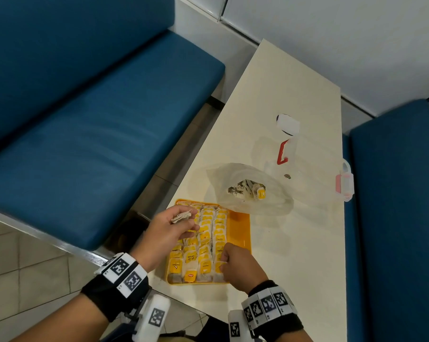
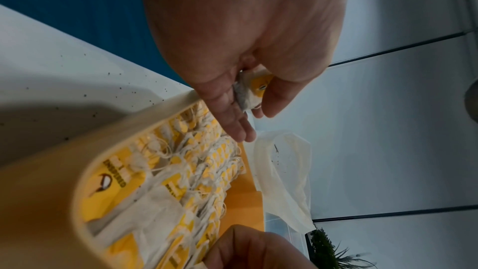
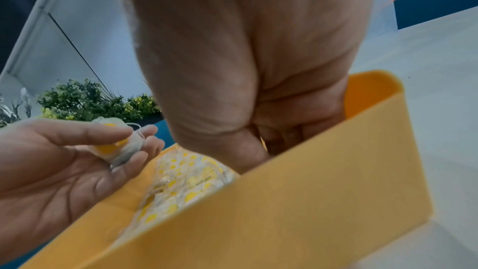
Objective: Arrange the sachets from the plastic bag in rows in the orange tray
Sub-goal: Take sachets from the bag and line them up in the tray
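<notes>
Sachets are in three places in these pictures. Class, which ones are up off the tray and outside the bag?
The sachets held in the left hand above the orange tray; others lie in tray rows or inside the plastic bag.

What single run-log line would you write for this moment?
left hand: holds spare sachets | right hand: placing in orange tray | plastic bag: sachets remain

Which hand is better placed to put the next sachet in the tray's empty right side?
Probably the left hand: it already holds a sachet above the orange tray. The right hand is busy, fingers curled down in the near row.
</notes>
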The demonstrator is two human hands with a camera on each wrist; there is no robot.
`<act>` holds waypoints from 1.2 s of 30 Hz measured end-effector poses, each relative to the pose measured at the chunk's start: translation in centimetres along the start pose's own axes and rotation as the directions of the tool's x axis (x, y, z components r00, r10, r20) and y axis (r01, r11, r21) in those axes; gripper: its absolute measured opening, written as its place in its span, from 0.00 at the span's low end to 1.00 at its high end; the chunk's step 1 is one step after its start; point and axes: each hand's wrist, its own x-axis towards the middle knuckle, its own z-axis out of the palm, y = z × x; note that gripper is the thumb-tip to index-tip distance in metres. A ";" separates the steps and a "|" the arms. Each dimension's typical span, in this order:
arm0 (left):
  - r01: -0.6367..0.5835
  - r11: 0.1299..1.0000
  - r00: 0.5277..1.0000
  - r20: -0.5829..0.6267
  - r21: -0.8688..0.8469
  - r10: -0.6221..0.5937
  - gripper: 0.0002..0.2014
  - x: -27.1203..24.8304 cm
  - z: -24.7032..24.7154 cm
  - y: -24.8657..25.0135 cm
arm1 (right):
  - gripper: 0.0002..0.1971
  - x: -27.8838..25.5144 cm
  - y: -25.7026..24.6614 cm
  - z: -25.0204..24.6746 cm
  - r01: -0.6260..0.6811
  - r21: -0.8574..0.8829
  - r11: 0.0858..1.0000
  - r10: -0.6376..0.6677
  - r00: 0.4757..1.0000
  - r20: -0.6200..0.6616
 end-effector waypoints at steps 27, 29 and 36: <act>0.055 0.974 0.919 0.371 0.219 -0.135 0.14 -0.7 2.3 1.1 | 0.10 -2.7 -4.6 -3.8 0.649 0.045 0.760 -0.561 0.688 -0.460; 0.069 0.977 0.910 0.389 0.200 -0.144 0.11 -0.8 2.1 1.1 | 0.09 -2.5 -4.3 -3.7 0.624 0.120 0.772 -0.499 0.712 -0.494; 0.134 0.986 0.888 0.430 0.098 -0.163 0.09 -1.1 1.0 1.1 | 0.11 -2.4 -3.0 -4.5 0.529 0.302 0.793 -0.349 0.801 -0.486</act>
